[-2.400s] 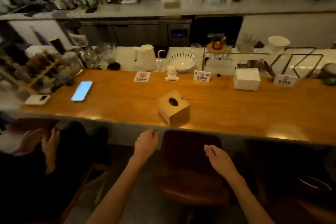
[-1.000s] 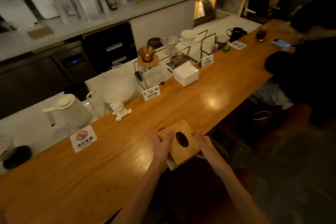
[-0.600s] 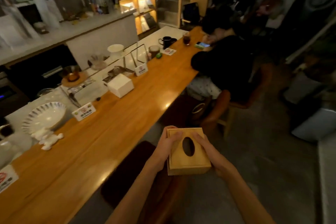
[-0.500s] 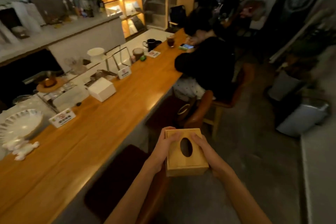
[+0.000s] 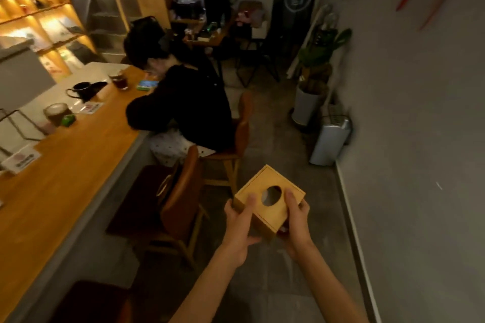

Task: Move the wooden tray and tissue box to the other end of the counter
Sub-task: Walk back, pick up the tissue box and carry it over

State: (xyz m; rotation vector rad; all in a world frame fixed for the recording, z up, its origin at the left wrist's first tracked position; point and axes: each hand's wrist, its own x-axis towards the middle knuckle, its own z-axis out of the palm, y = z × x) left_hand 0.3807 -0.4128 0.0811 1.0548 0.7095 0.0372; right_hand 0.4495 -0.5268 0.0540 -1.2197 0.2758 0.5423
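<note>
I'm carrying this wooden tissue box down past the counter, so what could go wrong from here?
The tissue box is off the counter, over bare floor, held only by the left hand and right hand; a slip could drop it. The seated person and chairs narrow the aisle, so bumping is possible.

Tissue box (image 5: 270, 200) underside hidden by hands. Counter (image 5: 60, 186) cut off at 9 o'clock edge. Sign (image 5: 21, 158) print blurred, unreadable. Shelf (image 5: 31, 8) contents at 10 o'clock too blurred.

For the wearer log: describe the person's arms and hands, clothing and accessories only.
Both forearms are bare to the bottom frame edge, with no sleeves in view. The left hand and right hand wear no gloves; no watch, bracelet or ring is visible in the dim light.
</note>
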